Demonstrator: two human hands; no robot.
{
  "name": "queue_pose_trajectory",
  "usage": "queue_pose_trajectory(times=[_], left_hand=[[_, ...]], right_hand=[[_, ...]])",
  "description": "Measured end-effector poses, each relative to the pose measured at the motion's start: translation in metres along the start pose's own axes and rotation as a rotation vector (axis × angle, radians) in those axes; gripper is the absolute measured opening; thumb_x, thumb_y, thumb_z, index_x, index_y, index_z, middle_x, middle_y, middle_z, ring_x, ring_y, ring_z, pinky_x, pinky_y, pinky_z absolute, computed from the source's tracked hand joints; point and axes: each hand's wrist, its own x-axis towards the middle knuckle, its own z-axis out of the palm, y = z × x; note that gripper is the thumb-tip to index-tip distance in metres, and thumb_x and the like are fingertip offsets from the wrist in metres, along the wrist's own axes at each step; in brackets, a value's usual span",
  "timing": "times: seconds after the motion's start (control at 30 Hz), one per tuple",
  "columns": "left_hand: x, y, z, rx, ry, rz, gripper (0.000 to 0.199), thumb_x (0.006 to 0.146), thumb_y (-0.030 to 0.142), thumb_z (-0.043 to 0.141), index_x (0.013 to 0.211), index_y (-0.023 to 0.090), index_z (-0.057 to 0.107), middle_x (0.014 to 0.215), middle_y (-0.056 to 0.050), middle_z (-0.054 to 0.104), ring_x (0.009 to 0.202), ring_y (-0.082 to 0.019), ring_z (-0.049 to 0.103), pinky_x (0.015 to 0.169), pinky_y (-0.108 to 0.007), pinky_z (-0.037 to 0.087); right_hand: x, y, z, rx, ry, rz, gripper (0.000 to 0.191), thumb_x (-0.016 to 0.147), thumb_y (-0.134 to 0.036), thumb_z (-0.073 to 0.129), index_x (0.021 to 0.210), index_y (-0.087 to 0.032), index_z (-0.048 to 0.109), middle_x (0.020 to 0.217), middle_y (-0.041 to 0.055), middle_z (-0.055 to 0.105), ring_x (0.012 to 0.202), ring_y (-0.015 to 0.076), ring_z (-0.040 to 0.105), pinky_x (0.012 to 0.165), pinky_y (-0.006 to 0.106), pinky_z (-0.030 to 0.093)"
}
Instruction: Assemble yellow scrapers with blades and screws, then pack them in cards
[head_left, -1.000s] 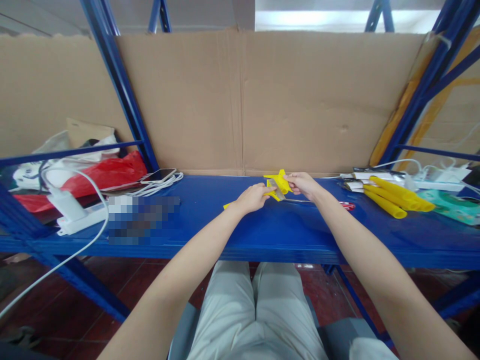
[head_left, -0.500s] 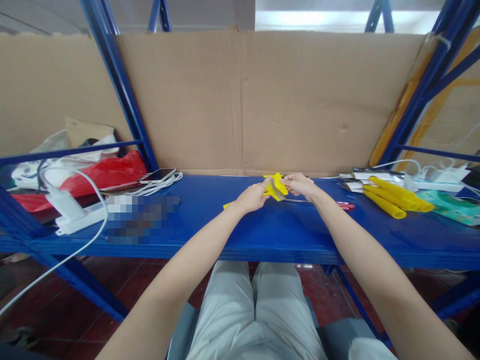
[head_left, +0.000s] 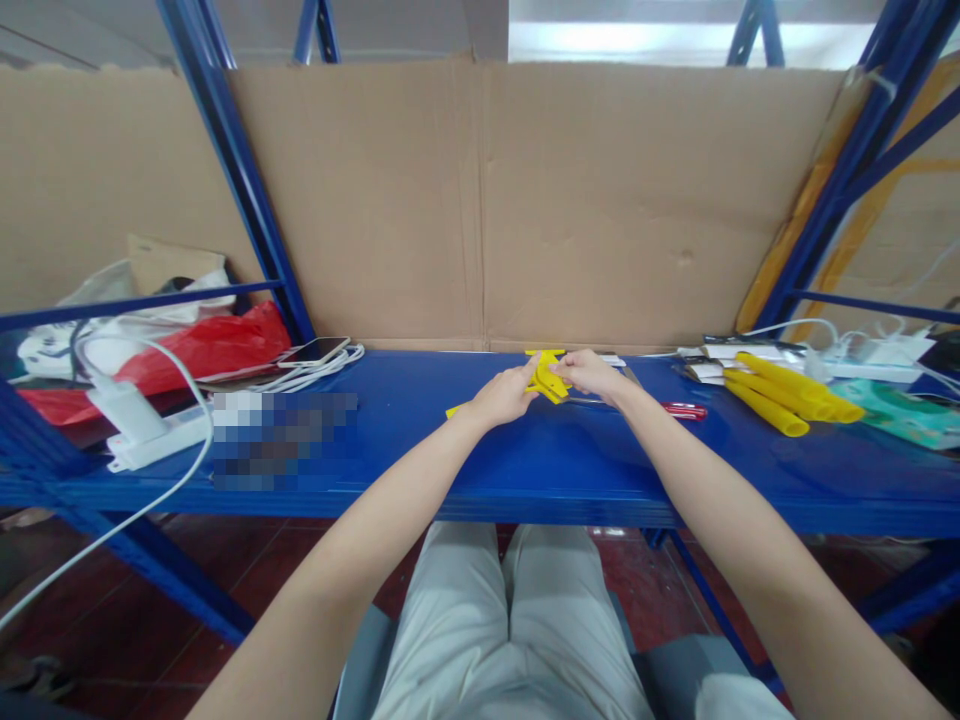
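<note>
Fingers of L hand (head_left: 504, 397) pinched nearly closed on L side of yellow piece (head_left: 551, 382); R hand (head_left: 592, 374) has thumb + fingers closed on its R side, piece held just above blue shelf (head_left: 405, 440), approx. mid-width. 1 yellow tip (head_left: 452, 411) pokes out by L wrist. 1 red-handled tool (head_left: 684, 411) lies R, thin shaft running behind R wrist, partly hidden. Further R: yellow tubes (head_left: 765, 402), min. 3, overlapping, exact no. unclear, w/ 1 green pack (head_left: 904, 412) beside. Far L: 1 white power strip (head_left: 161, 440), 1 phone (head_left: 322, 348), 1 red bag (head_left: 217, 345). Print on white bag (head_left: 52, 352) too blurry to read.
</note>
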Motion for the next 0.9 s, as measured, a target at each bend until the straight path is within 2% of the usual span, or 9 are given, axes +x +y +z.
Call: queue_pose_trajectory(times=[0.27,0.4,0.53,0.67,0.8,0.9], left_hand=[[0.001,-0.001,0.001,0.023,0.014,0.004,0.069,0.085,0.020,0.054,0.145,0.016,0.020,0.125,-0.015,0.058,0.113,-0.022,0.056,0.091,-0.035,0.045],[0.000,0.003,-0.001,0.061,-0.001,0.010,0.059,0.086,0.019,0.052,0.141,0.015,0.032,0.117,-0.013,0.061,0.108,-0.022,0.058,0.089,-0.034,0.046],[-0.002,0.007,-0.005,0.129,-0.044,0.008,0.040,0.088,0.019,0.047,0.127,0.016,0.053,0.102,-0.010,0.064,0.096,-0.021,0.062,0.085,-0.033,0.047],[-0.002,0.008,-0.007,0.134,-0.041,0.007,0.038,0.088,0.018,0.046,0.125,0.017,0.056,0.102,-0.010,0.062,0.096,-0.021,0.061,0.085,-0.033,0.047],[-0.002,0.009,-0.008,0.125,-0.038,0.014,0.039,0.088,0.019,0.046,0.126,0.017,0.055,0.103,-0.010,0.062,0.097,-0.021,0.060,0.085,-0.033,0.046],[-0.003,0.011,-0.009,0.116,-0.022,0.006,0.039,0.088,0.020,0.046,0.125,0.020,0.056,0.105,-0.009,0.062,0.097,-0.021,0.060,0.086,-0.033,0.046]], right_hand=[[0.007,0.005,0.005,-0.005,0.049,-0.093,0.027,0.073,-0.030,0.060,0.052,-0.017,0.049,0.045,-0.0051,0.042,0.045,0.0071,0.034,0.046,0.022,0.027],[0.014,0.014,0.010,0.037,0.109,-0.129,0.020,0.065,-0.024,0.064,0.057,-0.018,0.047,0.053,-0.0044,0.049,0.050,0.0083,0.042,0.049,0.022,0.032],[0.018,0.018,0.013,0.061,0.179,-0.135,0.025,0.062,-0.023,0.068,0.060,-0.019,0.043,0.054,-0.0066,0.045,0.051,0.0078,0.040,0.050,0.021,0.033],[0.013,0.012,0.006,0.159,0.199,-0.054,0.024,0.066,-0.024,0.068,0.068,-0.019,0.046,0.057,-0.0067,0.045,0.051,0.0068,0.041,0.049,0.019,0.033],[0.002,0.002,-0.004,0.183,0.089,0.121,0.018,0.074,-0.031,0.065,0.076,-0.016,0.055,0.057,-0.0052,0.047,0.047,0.0050,0.037,0.044,0.018,0.028],[-0.002,0.001,-0.007,0.238,-0.041,0.147,0.022,0.072,-0.034,0.069,0.070,-0.014,0.058,0.057,-0.0042,0.047,0.047,0.0039,0.037,0.043,0.017,0.028]])
